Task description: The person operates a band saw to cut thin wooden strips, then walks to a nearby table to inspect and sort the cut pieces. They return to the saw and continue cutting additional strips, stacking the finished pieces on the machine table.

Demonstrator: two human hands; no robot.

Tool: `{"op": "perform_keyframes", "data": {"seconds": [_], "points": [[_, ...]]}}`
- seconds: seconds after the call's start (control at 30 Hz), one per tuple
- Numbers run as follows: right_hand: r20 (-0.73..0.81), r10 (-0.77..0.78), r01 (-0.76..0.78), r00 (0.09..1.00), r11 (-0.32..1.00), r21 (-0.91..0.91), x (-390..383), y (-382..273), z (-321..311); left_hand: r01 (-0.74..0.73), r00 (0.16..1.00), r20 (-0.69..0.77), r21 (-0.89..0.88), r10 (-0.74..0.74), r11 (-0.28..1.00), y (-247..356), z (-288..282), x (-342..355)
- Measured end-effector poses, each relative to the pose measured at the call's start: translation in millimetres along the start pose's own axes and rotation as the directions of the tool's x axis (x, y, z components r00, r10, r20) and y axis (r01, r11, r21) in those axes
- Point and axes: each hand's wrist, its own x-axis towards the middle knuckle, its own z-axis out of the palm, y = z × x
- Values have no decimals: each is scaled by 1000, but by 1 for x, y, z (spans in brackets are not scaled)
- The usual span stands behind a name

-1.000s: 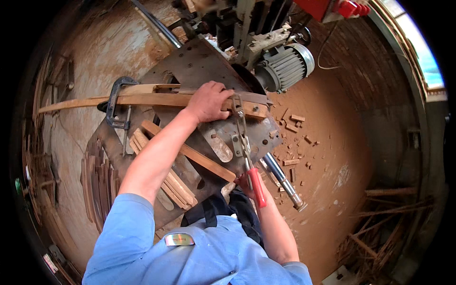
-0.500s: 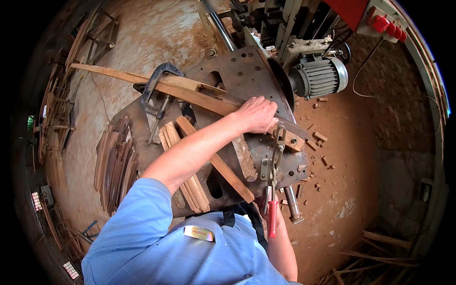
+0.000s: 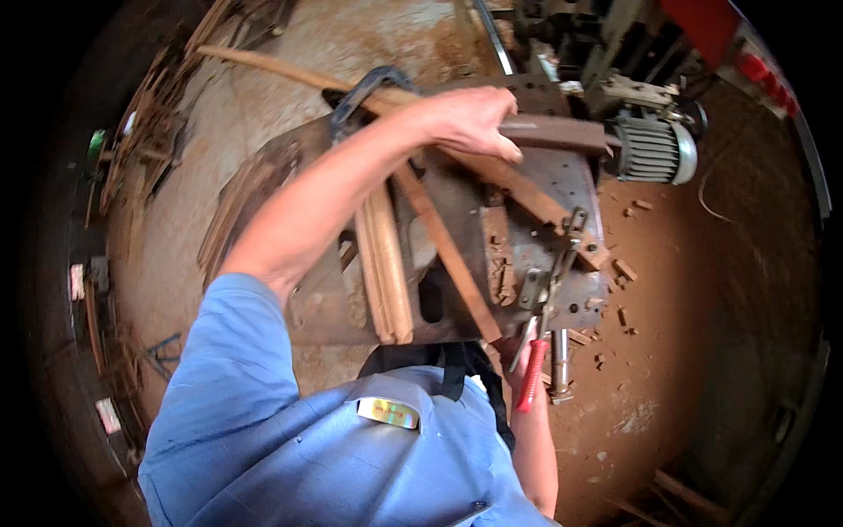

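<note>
My left hand [image 3: 474,120] reaches across the table and grips the near end of a short, dark brown wooden piece [image 3: 562,134], blurred by motion. A long wooden bar [image 3: 500,173] lies slanting beneath that arm. Over the bar's far left part sits a dark C-clamp [image 3: 373,88]. At the table's front edge, my right hand [image 3: 516,350] is beside the red-handled toggle clamp [image 3: 532,378]; its fingers are blurred and partly hidden behind the handle. A thin wooden strip [image 3: 448,255] ends right by that hand. Left of it, several moulded strips [image 3: 382,268] lie side by side.
The dark metal machine table [image 3: 325,303] has slots and holes. A grey finned motor [image 3: 654,149] stands at the far right. Wood offcuts [image 3: 625,270] litter the floor beside the table. Stacked strips [image 3: 237,206] lie at the table's left.
My left hand has lifted the dark wooden piece off the long bar and swung it away, toward the motor side. My right hand stays near the red handle. The whole view has shifted and turned.
</note>
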Motion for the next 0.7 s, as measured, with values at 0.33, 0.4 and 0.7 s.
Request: {"op": "perform_keyframes", "data": {"seconds": [0.33,0.4,0.7], "points": [[38,-42,45,998,996,-77,-10,-16,10,675,644,-329,-179,-690,715,-57,30,-342],[84,-67,76,994,992,-102,14,-8,-33,741,584,-305,-179,-753,647,-56,64,-384],[7,-46,47,999,991,-122,-24,-11,0,814,555,-296,3,-777,580,-33,159,-417]]}}
